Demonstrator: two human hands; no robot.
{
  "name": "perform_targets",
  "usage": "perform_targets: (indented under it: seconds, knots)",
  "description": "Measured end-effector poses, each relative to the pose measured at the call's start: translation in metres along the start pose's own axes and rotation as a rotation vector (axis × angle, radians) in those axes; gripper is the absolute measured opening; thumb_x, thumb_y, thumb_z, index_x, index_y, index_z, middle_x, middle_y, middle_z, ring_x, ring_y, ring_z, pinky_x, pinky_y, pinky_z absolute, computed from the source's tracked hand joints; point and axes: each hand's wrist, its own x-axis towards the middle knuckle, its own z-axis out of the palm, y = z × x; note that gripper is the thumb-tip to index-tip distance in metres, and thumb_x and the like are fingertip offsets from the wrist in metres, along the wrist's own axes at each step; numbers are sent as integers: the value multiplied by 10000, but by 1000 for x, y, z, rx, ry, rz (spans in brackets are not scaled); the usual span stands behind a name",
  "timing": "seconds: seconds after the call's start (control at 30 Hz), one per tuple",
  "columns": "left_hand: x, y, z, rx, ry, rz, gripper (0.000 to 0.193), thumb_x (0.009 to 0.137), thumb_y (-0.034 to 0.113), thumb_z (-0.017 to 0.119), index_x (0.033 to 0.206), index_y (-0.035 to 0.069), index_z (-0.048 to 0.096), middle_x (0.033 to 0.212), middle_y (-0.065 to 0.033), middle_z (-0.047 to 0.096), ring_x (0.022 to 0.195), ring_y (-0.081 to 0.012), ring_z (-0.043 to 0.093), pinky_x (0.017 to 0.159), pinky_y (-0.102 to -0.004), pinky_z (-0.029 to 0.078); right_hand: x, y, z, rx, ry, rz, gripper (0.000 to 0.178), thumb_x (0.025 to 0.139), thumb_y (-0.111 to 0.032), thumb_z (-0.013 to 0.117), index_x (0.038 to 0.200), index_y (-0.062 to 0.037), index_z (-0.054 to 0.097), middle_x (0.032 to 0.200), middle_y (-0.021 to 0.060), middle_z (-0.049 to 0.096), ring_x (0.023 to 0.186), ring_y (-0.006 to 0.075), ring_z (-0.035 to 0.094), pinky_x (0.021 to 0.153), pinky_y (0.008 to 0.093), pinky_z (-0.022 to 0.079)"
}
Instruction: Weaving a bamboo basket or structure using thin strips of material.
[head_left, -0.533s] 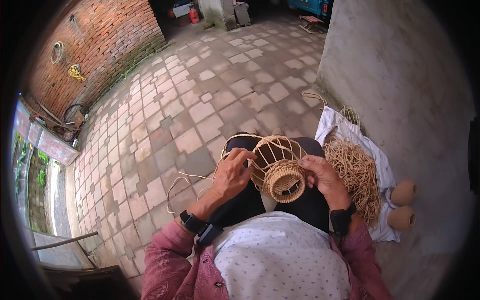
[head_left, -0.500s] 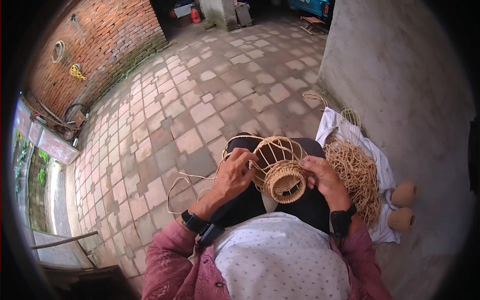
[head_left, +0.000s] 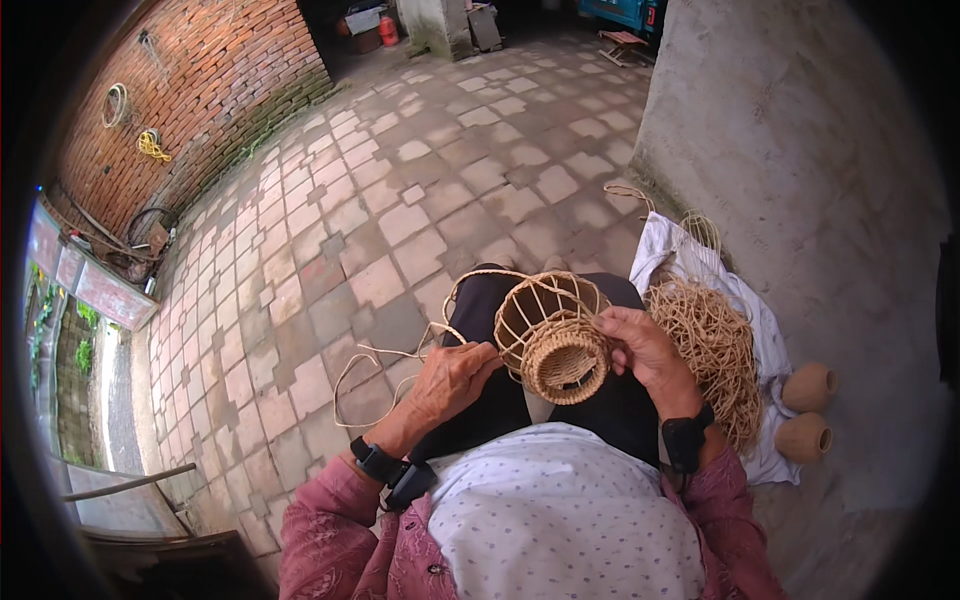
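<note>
A partly woven basket [head_left: 567, 365] of tan twisted cord rests on my lap. Its tight round collar faces me, and open ribs run out to a braided hoop at the far side. My right hand [head_left: 640, 345] grips its right side between thumb and fingers. Beside its left edge, my left hand [head_left: 455, 382] is closed in a pinch on the loose cord [head_left: 446, 308], which loops from the far hoop over to these fingers. The cord's tail trails left above the paving. What lies right between the left fingertips is hidden.
At my right a heap of tan cord [head_left: 705, 350] lies on a white sack [head_left: 775, 405]. Two brown rounded pots [head_left: 808, 388] stand beside it, near a grey wall [head_left: 790, 180]. Paving stones [head_left: 300, 290] stretch ahead to a brick wall [head_left: 215, 90].
My left hand has moved down and slightly left, off the basket's upper ribs to beside its left edge. The basket has shifted slightly left, with my right hand still on it.
</note>
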Motion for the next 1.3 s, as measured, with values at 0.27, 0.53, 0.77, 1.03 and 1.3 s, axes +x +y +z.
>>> perform_targets:
  seconds: [0.27, 0.53, 0.77, 1.03, 1.3]
  knots:
    - [-23, 6, -2, -62, -73, -68, 66, 872, 79, 619, 832, 27, 621, 656, -105, 606, 573, -275, 621, 547, -372, 499, -5, -5, 7, -36, 32, 5, 195, 908, -242, 659, 842, -60, 635, 636, -19, 587, 389, 34, 439, 347, 195, 359]
    - [45, 6, -32, -81, 109, -158, 178, 908, 168, 615, 1021, 38, 662, 909, -100, 636, 640, -150, 563, 592, -273, 454, -9, 2, 14, -63, 32, -29, 189, 908, -231, 657, 840, -56, 640, 658, -22, 587, 414, 27, 447, 361, 187, 367]
    - [69, 33, 10, -275, -41, -265, 211, 933, 164, 582, 1076, 23, 647, 710, -88, 606, 661, -139, 581, 611, -284, 468, -18, 27, 18, -140, 28, -121, 180, 897, -197, 670, 855, -22, 662, 653, -38, 561, 441, 17, 446, 383, 175, 366]
    - [79, 45, 2, 19, -93, 40, 108, 841, 91, 647, 904, 5, 656, 773, -129, 634, 679, -270, 641, 621, -341, 498, -12, 25, 23, -160, 17, -104, 184, 895, -205, 675, 827, -35, 661, 619, -49, 537, 431, 22, 434, 383, 184, 348]
    - [101, 30, 12, -103, -95, 76, 105, 818, 65, 653, 904, 8, 667, 785, -125, 651, 698, -249, 655, 619, -325, 504, -11, 26, 31, -186, 20, -39, 147, 870, -195, 699, 814, -60, 676, 630, -33, 564, 450, 30, 458, 397, 189, 351]
